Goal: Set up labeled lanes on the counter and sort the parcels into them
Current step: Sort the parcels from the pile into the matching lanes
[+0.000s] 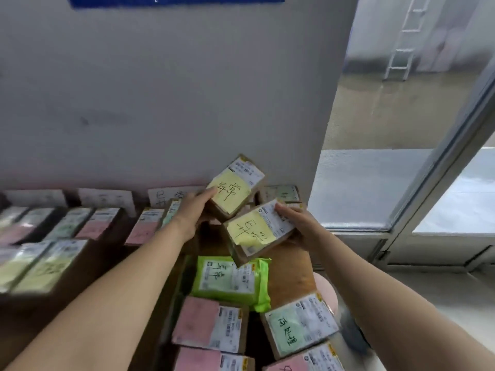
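Pink-tagged box (pixel 209 325) nearest, L hand (pixel 187 218) fingers grasping yellow-note parcel (pixel 235 188) — R hand (pixel 302 226) clutching another (pixel 257 231).

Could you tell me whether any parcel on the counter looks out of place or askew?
The green poly mailer stands out: it is the only soft bag among cardboard boxes, and it lies crumpled and skewed. The pink-noted box overlaps its lower edge.

two bare forearms, no sleeves, left hand (pixel 191 214) and right hand (pixel 301 227) without gloves, rings, watch or wristbands
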Available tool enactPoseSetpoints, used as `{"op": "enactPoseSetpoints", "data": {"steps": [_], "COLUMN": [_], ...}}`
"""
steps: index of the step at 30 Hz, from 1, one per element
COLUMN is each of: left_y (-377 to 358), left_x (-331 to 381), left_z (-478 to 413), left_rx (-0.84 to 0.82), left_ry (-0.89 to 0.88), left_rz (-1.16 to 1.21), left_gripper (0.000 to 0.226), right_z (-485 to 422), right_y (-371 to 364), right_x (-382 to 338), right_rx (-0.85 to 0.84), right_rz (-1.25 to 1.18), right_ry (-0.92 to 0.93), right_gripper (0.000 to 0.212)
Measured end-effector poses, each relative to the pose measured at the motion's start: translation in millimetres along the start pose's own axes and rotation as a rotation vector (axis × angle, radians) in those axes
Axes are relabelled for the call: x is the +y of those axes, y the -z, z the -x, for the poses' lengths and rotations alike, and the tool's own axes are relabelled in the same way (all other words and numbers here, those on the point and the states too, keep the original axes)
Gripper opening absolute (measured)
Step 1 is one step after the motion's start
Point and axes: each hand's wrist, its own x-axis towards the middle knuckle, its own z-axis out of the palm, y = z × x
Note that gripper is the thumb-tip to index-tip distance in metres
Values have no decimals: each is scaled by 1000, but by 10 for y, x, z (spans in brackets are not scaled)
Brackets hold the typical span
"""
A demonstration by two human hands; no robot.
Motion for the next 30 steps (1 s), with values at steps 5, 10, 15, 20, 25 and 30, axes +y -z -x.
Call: {"op": "enactPoseSetpoints", "data": {"steps": [5, 10, 15, 20, 25, 30], "left_y": [1006, 1955, 2559, 2809, 2801, 2792], "left_x": [123, -30, -288, -456, -583, -648], "left_z": [178, 287, 304, 224, 131, 45], "left_rx": [138, 289, 414, 371, 267, 221], "left_ry": [-133, -113, -79, -62, -88, -86], "left_rz": [94, 23, -28, -60, -121, -178], "left_gripper": [17, 31, 39, 36, 30, 27], "right_z": [-57, -181, -380, -432, -571, -688], "right_y": [-927, -1934, -2750, -3028, -3032, -2987], "right_x": [-249, -295, 69, 514, 697, 697], "right_rx": [-73, -156, -251, -305, -303, -294], "right_rz": [142, 477, 1028, 1286, 1417, 1502], "right_ry": [65, 179, 204, 149, 97, 61], "right_gripper": [40, 27, 47, 47, 46, 37]}}
